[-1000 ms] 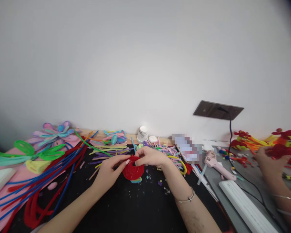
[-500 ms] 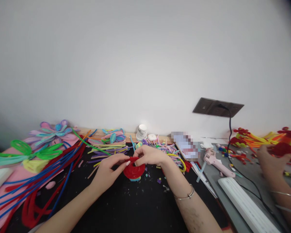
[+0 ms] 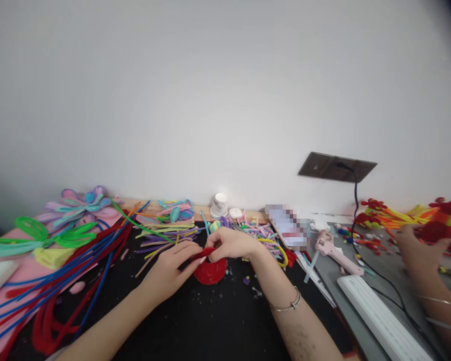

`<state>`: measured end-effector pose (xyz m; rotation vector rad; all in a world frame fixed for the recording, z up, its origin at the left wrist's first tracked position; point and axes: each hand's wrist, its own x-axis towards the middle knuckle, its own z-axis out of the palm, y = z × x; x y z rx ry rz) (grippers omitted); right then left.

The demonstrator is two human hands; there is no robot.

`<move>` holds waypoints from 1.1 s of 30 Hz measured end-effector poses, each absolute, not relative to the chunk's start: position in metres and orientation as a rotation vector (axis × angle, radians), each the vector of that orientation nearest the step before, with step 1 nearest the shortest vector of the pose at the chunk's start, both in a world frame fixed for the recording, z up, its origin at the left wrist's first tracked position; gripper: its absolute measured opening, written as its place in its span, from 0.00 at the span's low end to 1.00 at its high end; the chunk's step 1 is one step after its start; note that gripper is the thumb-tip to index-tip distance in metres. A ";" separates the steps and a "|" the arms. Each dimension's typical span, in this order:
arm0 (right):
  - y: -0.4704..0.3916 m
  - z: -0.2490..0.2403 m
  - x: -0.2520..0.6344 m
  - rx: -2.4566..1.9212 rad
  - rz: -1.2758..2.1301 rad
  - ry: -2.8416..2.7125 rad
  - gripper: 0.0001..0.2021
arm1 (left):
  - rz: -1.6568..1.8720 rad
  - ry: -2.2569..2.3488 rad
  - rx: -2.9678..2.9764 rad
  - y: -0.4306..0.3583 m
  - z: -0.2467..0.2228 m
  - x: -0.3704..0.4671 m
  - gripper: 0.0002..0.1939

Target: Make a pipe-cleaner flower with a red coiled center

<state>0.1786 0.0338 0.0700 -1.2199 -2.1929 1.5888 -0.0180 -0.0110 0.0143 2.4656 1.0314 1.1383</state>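
Both hands were right in on it! The left hand [image 3: 173, 265] and the right hand [image 3: 231, 245] met at the far edge of the red fuzzy piece [image 3: 211, 273], fingers pinched narrow on it, just above the black-topped bench [image 3: 180, 321]. Two close pinches, probably so that a soft edge could be worked without slipping; whether its underside touched down, I couldn't tell. The cut strips [image 3: 169, 231] were banked behind, seemingly for easy reach, with scraps [image 3: 246, 281] scattered beside the piece. Out left, blue stems [image 3: 93, 245] sprawled, crowding that flank. Over on the right, the glue gun [image 3: 338, 255] and a long white block [image 3: 379, 316] hemmed in the right forearm's side, and beyond them a co-worker's hand [image 3: 423, 250] gripped a red figure [image 3: 441, 218].
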 end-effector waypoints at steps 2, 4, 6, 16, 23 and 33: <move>0.034 0.070 0.179 -1.227 1.561 -2.233 0.04 | 1.126 1.024 2.485 -0.011 0.013 -0.018 0.07; 0.034 0.070 0.180 -1.231 1.535 -2.274 0.04 | 1.116 1.009 2.499 -0.012 0.013 -0.018 0.08; 0.034 0.070 0.180 -1.225 1.517 -2.309 0.04 | 1.108 0.991 2.517 -0.012 0.013 -0.017 0.08; 0.031 0.072 0.180 -1.225 1.474 -2.388 0.04 | 1.116 0.923 2.658 -0.015 0.015 -0.016 0.09; 0.030 0.073 0.179 -1.249 1.450 -2.413 0.04 | 1.102 0.913 2.711 -0.015 0.012 -0.016 0.09; 0.031 0.070 0.180 -1.273 1.447 -2.373 0.03 | 1.168 0.956 2.653 -0.013 0.013 -0.017 0.07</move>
